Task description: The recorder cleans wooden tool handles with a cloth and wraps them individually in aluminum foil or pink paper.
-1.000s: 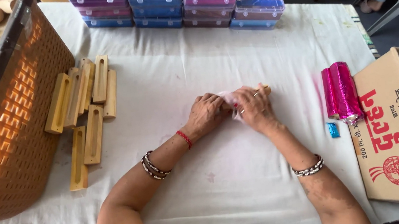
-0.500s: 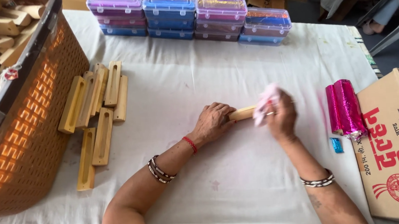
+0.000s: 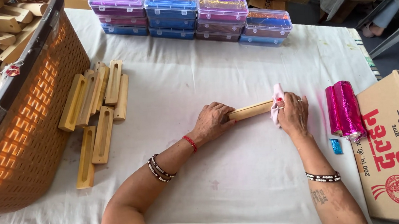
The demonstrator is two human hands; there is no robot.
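Observation:
A light wooden stick (image 3: 253, 109) lies across the middle of the white-covered table (image 3: 242, 188). My left hand (image 3: 213, 121) grips its left end and presses it onto the cloth. My right hand (image 3: 293, 114) is closed around a small pink cloth (image 3: 277, 102) at the stick's right end. The cloth wraps that end, so the tip is hidden. Both wrists carry beaded bracelets, and the left wrist also has a red thread.
Several slotted wooden blocks (image 3: 97, 114) lie at the left beside a brown woven basket (image 3: 28, 138) full of wooden pieces. Stacked clear plastic boxes (image 3: 188, 12) line the far edge. Shiny pink foil rolls (image 3: 344, 111), a small blue piece (image 3: 335, 146) and a cardboard box (image 3: 394, 154) sit at the right.
My hands were together over the stick; the right hand has slid the pink cloth rightward to the stick's end, baring the wood. The camera has moved closer.

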